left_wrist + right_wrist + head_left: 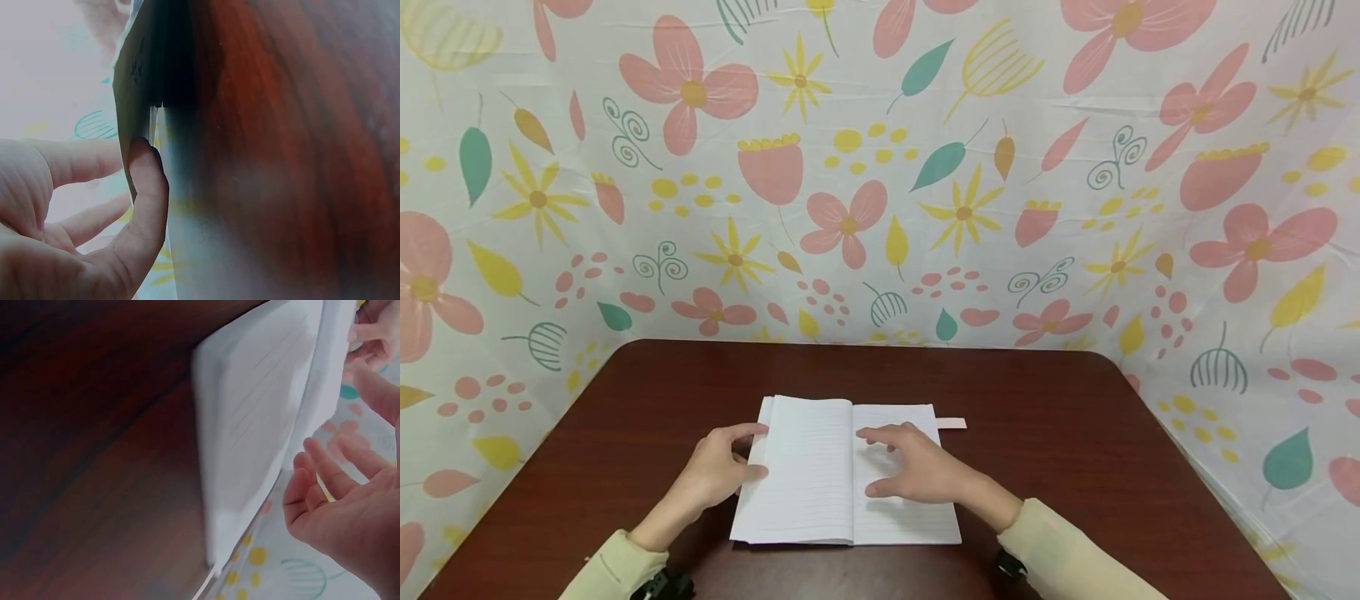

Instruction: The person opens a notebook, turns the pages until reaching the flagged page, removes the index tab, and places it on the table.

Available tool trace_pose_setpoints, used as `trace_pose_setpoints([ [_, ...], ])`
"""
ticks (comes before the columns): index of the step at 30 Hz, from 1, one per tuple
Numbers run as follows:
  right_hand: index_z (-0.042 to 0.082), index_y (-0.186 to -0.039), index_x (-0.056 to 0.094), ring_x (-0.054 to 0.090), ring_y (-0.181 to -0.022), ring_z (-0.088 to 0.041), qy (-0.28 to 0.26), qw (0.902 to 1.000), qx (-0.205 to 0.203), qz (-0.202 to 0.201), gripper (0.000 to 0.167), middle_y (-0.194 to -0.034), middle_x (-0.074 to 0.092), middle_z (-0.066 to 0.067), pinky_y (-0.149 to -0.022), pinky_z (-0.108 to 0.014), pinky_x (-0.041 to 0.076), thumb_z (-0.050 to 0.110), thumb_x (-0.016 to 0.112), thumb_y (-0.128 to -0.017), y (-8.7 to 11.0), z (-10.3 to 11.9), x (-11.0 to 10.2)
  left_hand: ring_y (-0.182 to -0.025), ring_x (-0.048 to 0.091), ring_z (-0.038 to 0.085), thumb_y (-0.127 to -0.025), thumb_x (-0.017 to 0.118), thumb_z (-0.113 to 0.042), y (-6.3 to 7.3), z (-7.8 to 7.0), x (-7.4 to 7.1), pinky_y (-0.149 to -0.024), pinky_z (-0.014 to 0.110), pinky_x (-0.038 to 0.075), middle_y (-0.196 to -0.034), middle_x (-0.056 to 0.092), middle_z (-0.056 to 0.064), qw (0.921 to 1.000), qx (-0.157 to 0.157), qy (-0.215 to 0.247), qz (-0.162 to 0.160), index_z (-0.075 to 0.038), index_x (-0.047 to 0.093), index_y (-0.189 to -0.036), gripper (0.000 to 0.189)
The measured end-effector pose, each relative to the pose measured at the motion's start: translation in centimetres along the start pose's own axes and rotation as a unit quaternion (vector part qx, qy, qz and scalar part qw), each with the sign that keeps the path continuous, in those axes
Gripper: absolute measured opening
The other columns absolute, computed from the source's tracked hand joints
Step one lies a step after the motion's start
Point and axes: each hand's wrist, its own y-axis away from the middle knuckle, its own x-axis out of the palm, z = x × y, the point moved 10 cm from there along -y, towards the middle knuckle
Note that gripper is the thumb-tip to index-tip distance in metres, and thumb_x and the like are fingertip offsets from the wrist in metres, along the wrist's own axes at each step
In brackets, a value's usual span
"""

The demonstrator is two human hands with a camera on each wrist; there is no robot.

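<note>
An open notebook (808,475) with white lined pages lies on the dark brown table. At its left edge my left hand (718,467) pinches the pages and cover. In the left wrist view, a finger (150,194) curls against one side of the notebook's cover (128,94), with the other fingers on the opposite side. Over the right-hand page (910,517) hovers my right hand (925,467), thumb and fingers spread apart and holding nothing. The right wrist view has this hand (350,494) beside the ruled page (256,419), its fingers loosely bent.
A pale strip (952,423) sticks out past the notebook's right edge near the top. The wooden table (1060,433) reaches back to a floral-patterned cloth (850,167), which also hangs along the left and right sides.
</note>
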Motion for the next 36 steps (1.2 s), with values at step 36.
trace_pose_setpoints([
  [36,0.007,-0.147,0.063,0.042,-0.123,-0.034,0.085,0.9936,0.075,-0.003,0.095,-0.133,0.049,-0.011,-0.094,-0.054,0.04,0.051,0.096,-0.07,6.9,-6.9,-4.0,-0.066,0.064,0.02,-0.084,0.085,0.001,0.1,0.0,0.0,-0.059,0.038,0.053,-0.134,0.063,0.02,0.9999,-0.012,-0.002,0.003,-0.004,0.071,-0.132,0.05],
])
